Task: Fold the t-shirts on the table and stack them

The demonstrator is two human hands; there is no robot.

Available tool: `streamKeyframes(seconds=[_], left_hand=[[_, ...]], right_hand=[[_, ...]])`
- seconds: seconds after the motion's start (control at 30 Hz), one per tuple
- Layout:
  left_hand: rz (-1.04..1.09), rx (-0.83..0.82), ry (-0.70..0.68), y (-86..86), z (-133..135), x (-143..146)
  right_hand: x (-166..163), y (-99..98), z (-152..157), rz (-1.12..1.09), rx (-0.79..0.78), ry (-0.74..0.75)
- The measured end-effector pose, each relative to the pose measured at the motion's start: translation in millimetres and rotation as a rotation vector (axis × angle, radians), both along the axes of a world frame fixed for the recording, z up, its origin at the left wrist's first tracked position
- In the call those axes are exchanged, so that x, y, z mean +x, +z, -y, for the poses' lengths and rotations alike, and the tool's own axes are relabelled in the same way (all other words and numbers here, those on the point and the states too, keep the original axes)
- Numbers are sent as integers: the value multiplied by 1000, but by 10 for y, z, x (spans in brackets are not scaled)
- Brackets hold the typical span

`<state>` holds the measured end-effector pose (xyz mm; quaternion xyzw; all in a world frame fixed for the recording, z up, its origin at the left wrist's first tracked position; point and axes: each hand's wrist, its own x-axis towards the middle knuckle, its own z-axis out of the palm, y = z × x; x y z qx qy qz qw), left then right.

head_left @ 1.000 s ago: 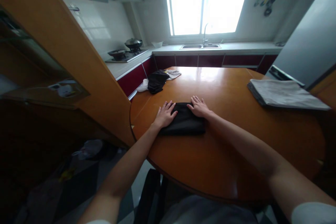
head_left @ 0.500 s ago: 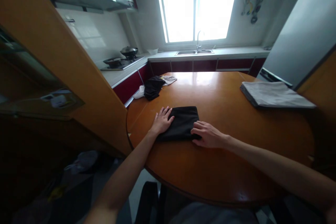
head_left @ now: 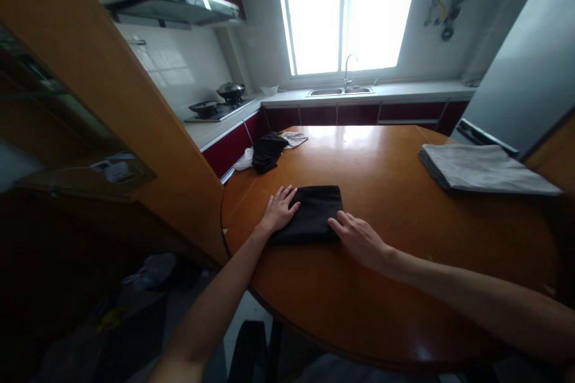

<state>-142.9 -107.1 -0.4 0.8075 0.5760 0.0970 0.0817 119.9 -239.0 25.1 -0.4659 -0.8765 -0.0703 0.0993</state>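
A folded black garment (head_left: 314, 212), roughly rectangular, lies on the wooden table before me; its exact kind does not show. My left hand (head_left: 279, 209) rests flat on its left part with the fingers spread. At the garment's lower right edge, my right hand (head_left: 359, 238) has its fingers bent and close together, gripping that edge. The underside of the right hand and part of its thumb are hidden.
The round table (head_left: 381, 305) carries a rumpled black and white pile of clothes (head_left: 268, 152) at the far left. A folded light grey stack of cloth (head_left: 485, 167) lies at the right. Beyond are a stove (head_left: 220, 111) and a sink (head_left: 326, 92).
My right hand has shifted slightly along the garment's right edge, its wrist lower and its fingers turned more upward. The left hand stays flat on the garment. The view has shifted a little.
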Motion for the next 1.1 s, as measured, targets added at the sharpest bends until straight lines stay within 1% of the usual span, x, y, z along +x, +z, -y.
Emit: streamKeyframes(seconds=[0.07,0.13,0.2,0.23,0.33,0.43,0.47,0.53,0.63,0.7,0.77,0.87,0.93,1.0,1.1], left_hand=[[-7,7,0,-4,-6,-4],[-12,7,1,-2,-8,-3],[-17,1,1,1,-8,1],[-19,0,2,2,-8,3],[-17,8,-1,-3,-6,9],[-10,9,-1,-11,-4,10],[-6,6,1,-13,-4,9],[-2,0,2,-17,-8,8],[-3,-2,-8,-25,-17,6],[-4,3,-12,-28,-19,7],[-4,10,-9,-29,-15,9],[-8,8,-6,-30,-3,10],[-3,11,-8,-33,2,9],[5,15,-12,-37,2,11],[9,7,-12,-40,-5,14]], right_hand=[[-19,-25,13,-12,19,-37],[-31,-85,7,-21,68,-39],[-21,-170,-12,-36,86,4],[-4,-214,-22,-49,68,32],[91,-316,-31,-100,-80,87],[204,-317,-11,-152,-245,93],[229,-289,-18,-179,-281,75],[235,-195,-92,-263,-301,-15],[94,-28,-376,-393,-223,-188],[-88,21,-614,-420,-171,-257],[-283,-19,-805,-384,-173,-287],[-452,-198,-944,-279,-259,-316],[-425,-322,-976,-248,-305,-352],[-308,-393,-1007,-247,-319,-393],[-114,-375,-1059,-256,-346,-481]])
